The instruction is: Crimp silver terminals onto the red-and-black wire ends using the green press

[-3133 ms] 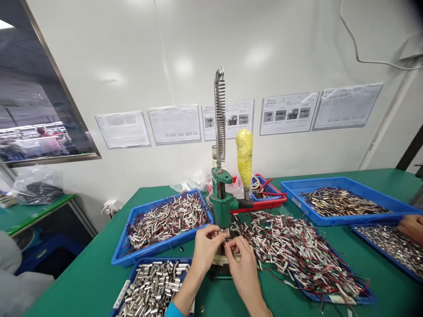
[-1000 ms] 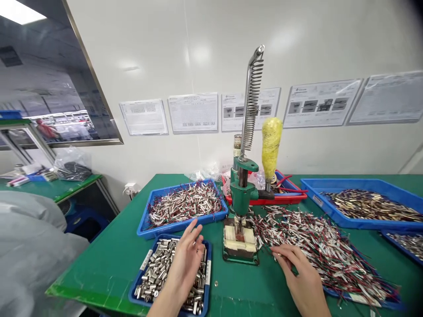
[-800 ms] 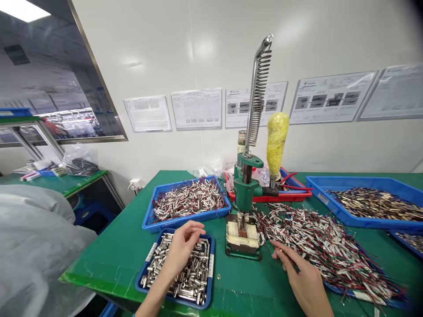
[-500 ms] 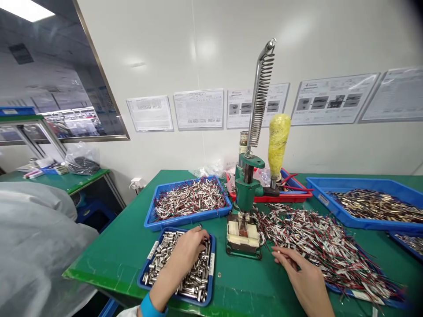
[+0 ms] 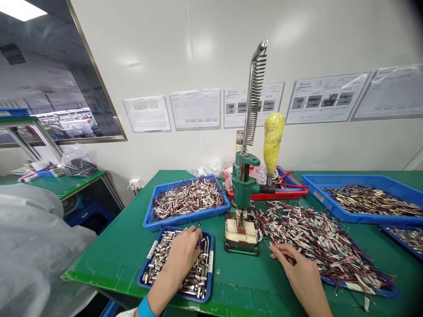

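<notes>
My left hand (image 5: 185, 252) is over a small blue tray (image 5: 194, 299) of short metal tubes (image 5: 157, 263). Its fingers are bent and drawn together at the far right part of the tray; whatever sits between them is hidden. In front of the hand press (image 5: 243, 189), to its right, my right hand (image 5: 297, 269) has thumb and index fingertip pinched together. Something tiny may be in that pinch, too small to name. Beside this hand spreads a heap of white parts with red and dark wires (image 5: 307, 237). The press's pale base block (image 5: 241, 233) lies between both hands.
Behind the left tray stands a blue tray (image 5: 148, 222) of wired parts. A red tray (image 5: 287, 193) sits behind the press, whose handle has yellow wrapping (image 5: 273, 141). At right is a large blue tray (image 5: 333, 212) of brass-coloured pieces. A person's pale sleeve (image 5: 29, 251) is at left.
My left hand has shifted slightly left, its fingers more curled over the tray. The right hand keeps its pinch near the heap. The whole view has swung a little.
</notes>
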Demonstrator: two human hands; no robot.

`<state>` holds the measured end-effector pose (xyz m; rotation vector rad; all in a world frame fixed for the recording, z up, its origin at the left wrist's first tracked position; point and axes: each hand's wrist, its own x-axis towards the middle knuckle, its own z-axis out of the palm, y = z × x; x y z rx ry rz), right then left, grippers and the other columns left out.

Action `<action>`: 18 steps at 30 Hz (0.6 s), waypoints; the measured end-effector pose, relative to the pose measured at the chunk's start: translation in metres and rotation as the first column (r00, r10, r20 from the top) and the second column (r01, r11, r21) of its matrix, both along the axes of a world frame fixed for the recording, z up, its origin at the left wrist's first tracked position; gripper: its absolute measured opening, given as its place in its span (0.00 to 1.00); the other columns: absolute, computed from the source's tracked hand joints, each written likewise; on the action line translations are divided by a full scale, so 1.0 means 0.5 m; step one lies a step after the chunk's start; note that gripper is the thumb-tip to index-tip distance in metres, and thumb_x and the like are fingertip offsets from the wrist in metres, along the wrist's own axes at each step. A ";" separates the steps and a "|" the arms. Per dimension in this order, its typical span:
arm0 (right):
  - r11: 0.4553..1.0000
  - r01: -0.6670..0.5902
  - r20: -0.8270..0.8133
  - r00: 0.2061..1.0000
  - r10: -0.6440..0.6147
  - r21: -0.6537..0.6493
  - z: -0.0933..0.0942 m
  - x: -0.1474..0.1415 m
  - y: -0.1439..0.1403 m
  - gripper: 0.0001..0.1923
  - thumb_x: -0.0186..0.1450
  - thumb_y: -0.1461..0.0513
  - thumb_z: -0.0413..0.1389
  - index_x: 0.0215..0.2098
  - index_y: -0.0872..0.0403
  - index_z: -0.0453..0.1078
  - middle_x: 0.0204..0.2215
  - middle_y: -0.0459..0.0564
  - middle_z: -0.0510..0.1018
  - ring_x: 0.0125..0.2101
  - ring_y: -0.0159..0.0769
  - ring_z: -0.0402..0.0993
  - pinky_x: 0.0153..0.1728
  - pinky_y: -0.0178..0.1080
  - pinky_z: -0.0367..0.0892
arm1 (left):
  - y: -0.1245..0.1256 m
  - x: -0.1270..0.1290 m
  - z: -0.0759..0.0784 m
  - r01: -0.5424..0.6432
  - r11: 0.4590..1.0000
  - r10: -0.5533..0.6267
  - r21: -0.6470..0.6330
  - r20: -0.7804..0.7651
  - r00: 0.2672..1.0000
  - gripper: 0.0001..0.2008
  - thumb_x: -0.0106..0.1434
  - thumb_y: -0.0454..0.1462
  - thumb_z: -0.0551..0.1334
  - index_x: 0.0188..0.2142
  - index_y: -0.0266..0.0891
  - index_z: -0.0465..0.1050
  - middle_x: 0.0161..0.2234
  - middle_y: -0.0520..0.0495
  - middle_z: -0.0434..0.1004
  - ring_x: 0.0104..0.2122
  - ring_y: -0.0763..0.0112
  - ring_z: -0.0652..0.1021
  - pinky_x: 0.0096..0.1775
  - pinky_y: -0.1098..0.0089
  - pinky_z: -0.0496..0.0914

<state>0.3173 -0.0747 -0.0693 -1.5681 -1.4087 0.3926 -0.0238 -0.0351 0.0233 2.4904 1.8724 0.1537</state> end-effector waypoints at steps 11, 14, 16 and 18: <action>0.993 0.028 0.040 0.999 -0.033 0.116 0.034 -0.010 -0.005 0.28 0.64 0.36 0.54 0.37 0.49 0.80 0.27 0.47 0.80 0.22 0.33 0.70 0.27 0.35 0.68 | 0.015 -0.010 -0.005 -0.004 1.000 0.004 -0.006 0.034 0.999 0.11 0.63 0.29 0.56 0.35 0.41 0.78 0.34 0.43 0.82 0.37 0.58 0.81 0.34 0.66 0.62; 0.995 0.041 -0.019 0.999 -0.039 0.092 0.040 -0.025 -0.006 0.26 0.64 0.37 0.56 0.35 0.49 0.79 0.27 0.46 0.81 0.24 0.34 0.72 0.27 0.35 0.68 | 0.016 -0.023 -0.007 0.001 1.000 0.004 -0.027 0.162 0.987 0.09 0.64 0.32 0.59 0.37 0.42 0.79 0.37 0.44 0.84 0.40 0.57 0.81 0.38 0.66 0.64; 0.996 0.025 -0.053 0.998 -0.020 0.091 0.056 -0.052 -0.004 0.25 0.65 0.39 0.56 0.34 0.49 0.78 0.26 0.46 0.80 0.24 0.35 0.73 0.27 0.36 0.69 | 0.020 -0.025 0.000 -0.004 0.996 0.030 -0.094 0.282 0.959 0.08 0.64 0.35 0.61 0.37 0.43 0.80 0.36 0.46 0.85 0.38 0.58 0.82 0.38 0.66 0.65; 0.995 -0.002 -0.059 0.998 0.008 0.101 0.081 -0.092 0.001 0.23 0.66 0.40 0.55 0.34 0.48 0.78 0.25 0.45 0.79 0.23 0.36 0.71 0.27 0.37 0.69 | 0.025 -0.018 0.012 0.016 0.984 0.058 -0.178 0.405 0.913 0.07 0.63 0.36 0.62 0.36 0.42 0.80 0.34 0.47 0.86 0.35 0.60 0.82 0.36 0.68 0.66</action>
